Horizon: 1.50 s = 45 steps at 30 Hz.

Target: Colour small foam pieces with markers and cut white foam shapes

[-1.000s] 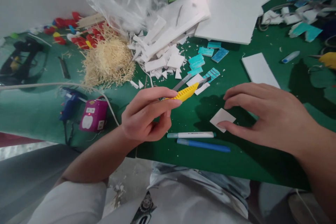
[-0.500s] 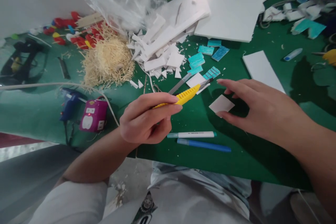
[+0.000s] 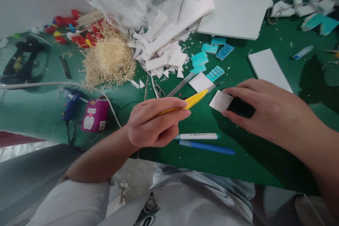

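Observation:
My left hand (image 3: 156,122) is closed around a yellow utility knife (image 3: 194,99), whose blade points up and to the right. The thumb and fingers of my right hand (image 3: 261,107) pinch a small white foam square (image 3: 220,101) by its right side, just right of the blade tip. Behind the knife lies another white square (image 3: 200,82), with a striped blue piece (image 3: 215,73) beside it. A white marker (image 3: 198,136) and a blue marker (image 3: 208,147) lie side by side in front of my hands.
White foam scraps (image 3: 165,56) and large foam sheets (image 3: 233,10) cover the back. Thin wooden sticks (image 3: 111,60) are heaped at the left, near a purple power adapter (image 3: 94,116) and a blue glue gun (image 3: 70,104). A white foam strip (image 3: 270,69) lies behind my right hand.
My right hand has closed its fingertips on the small white square, which has tilted slightly. My left hand has moved a little to the right with the knife.

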Available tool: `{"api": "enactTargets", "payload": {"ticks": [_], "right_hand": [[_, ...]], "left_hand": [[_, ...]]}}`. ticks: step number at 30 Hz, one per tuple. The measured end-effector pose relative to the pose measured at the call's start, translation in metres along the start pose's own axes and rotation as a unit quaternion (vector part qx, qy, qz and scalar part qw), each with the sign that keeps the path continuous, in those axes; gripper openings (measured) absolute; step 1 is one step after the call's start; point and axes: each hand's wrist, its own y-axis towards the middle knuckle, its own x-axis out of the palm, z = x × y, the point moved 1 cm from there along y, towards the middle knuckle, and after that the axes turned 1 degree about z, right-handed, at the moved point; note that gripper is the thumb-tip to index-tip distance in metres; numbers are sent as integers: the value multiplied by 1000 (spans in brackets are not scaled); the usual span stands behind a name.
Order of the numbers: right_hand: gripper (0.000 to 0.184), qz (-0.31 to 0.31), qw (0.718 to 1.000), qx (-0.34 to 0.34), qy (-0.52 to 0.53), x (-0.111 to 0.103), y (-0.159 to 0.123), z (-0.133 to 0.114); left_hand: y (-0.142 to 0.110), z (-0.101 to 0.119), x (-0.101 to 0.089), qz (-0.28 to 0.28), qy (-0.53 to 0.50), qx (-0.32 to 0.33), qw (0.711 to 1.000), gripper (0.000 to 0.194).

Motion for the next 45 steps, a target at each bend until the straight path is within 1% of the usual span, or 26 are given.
{"api": "enactTargets", "payload": {"ticks": [3, 6, 9, 13, 18, 24, 30, 35, 45], "right_hand": [[44, 3, 999, 37, 10, -3, 0, -2], [40, -4, 998, 55, -18, -6, 0, -4], [35, -15, 998, 53, -36, -5, 1, -4], [36, -6, 999, 29, -28, -1, 2, -3], [37, -3, 1000, 15, -26, 1, 1, -5], [33, -14, 999, 31, -14, 1, 1, -3], [33, -30, 999, 31, -22, 0, 3, -3], [31, -35, 999, 26, -18, 0, 2, -2], [35, -40, 999, 33, -17, -1, 4, -4]], "left_hand": [[0, 0, 1, -17, -11, 12, 1000, 28], [0, 0, 2, -28, -27, 35, 999, 28], [0, 0, 3, -41, -30, 45, 998, 26], [1, 0, 5, -49, -24, 36, 998, 26], [1, 2, 8, -31, -23, 38, 999, 26], [0, 4, 9, -53, -19, 24, 998, 32], [2, 3, 12, -42, -22, 30, 998, 26], [2, 5, 12, -49, -11, 20, 999, 29], [2, 5, 13, -44, -19, 22, 999, 28]]}}
